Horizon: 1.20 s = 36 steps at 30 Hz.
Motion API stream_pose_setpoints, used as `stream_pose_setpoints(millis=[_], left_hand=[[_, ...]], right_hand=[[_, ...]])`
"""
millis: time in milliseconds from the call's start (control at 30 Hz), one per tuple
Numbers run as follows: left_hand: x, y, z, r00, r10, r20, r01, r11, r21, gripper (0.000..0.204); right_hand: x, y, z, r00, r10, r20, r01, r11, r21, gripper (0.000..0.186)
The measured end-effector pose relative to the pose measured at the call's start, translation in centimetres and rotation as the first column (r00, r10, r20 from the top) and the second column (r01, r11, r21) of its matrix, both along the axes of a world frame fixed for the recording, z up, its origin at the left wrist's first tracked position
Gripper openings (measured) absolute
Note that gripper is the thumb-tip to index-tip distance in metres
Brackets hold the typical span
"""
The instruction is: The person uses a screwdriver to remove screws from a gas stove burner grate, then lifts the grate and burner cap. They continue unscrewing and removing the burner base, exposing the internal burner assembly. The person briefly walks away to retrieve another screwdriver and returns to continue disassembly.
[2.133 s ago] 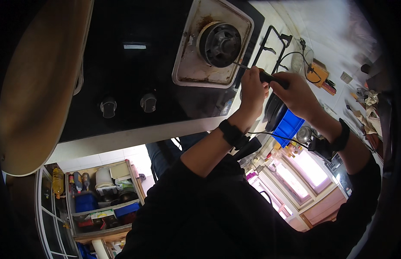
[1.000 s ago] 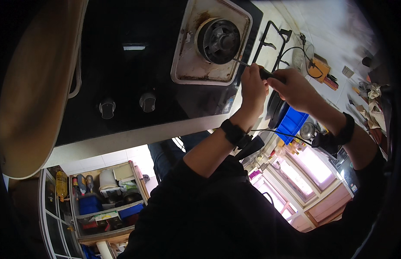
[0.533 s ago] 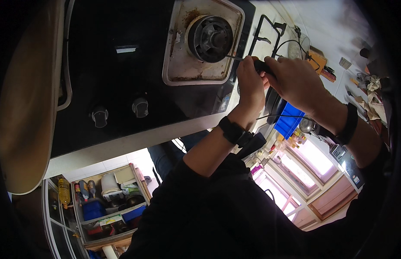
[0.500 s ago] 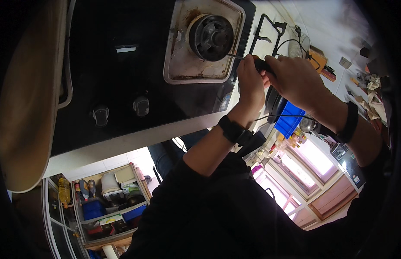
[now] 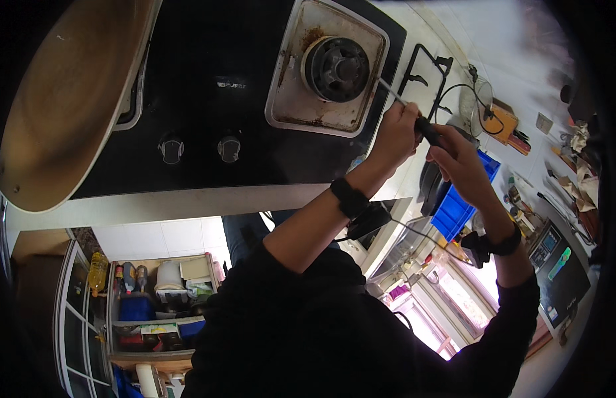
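Both my hands are on a screwdriver [image 5: 392, 90] with a thin metal shaft and a black handle. My left hand [image 5: 394, 138] closes round it where shaft and handle meet. Farther back, my right hand [image 5: 464, 162] has its fingers round the handle's end. The shaft slants up and left, its tip just right of the dark round gas burner [image 5: 338, 69]; I cannot tell whether it touches anything. The burner sits in a stained square metal drip tray [image 5: 279, 114] on a black glass hob [image 5: 188, 73].
A large pan [image 5: 62, 86] stands at the left over the hob. Two control knobs [image 5: 229, 149] are along the hob's near side. A black pan support [image 5: 414, 69] lies right of the hob, with a blue basket [image 5: 462, 205] nearer me. Below left is an open shelf unit [image 5: 163, 326].
The screwdriver's tip has drawn back from the burner's edge toward the right. My right hand has slid back along the handle, baring more of it. The whole view has also shifted.
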<state>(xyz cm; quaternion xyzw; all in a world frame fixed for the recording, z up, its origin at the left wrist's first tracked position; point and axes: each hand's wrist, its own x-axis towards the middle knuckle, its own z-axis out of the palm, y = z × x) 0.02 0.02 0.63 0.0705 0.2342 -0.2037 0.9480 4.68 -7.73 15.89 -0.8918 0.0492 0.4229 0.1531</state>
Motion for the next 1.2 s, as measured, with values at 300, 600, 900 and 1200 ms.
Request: stream_pose_setpoints(millis=[300, 600, 900, 1200], left_hand=[[4.3, -1.7, -1.6, 0.993, 0.082, -0.089, -0.067, 0.986, 0.152, 0.026], [4.6, -1.9, -2.3, 0.984, 0.126, -0.124, -0.108, 0.985, 0.137, 0.03], [4.8, -1.7, -2.0, 0.98, 0.142, -0.137, -0.126, 0.985, 0.117, 0.028], [4.9, -1.5, -2.2, 0.98, 0.164, -0.111, -0.155, 0.984, 0.09, 0.025]], right_hand=[[3.2, -2.6, -3.7, 0.885, 0.29, 0.363, -0.308, 0.951, -0.009, 0.041], [4.3, -2.6, -4.6, 0.892, 0.305, 0.334, -0.338, 0.94, 0.045, 0.039], [5.2, -1.9, -4.1, 0.853, 0.403, 0.331, -0.433, 0.901, 0.019, 0.04], [5.5, -0.8, -3.6, 0.82, 0.486, 0.302, -0.49, 0.869, -0.067, 0.04]])
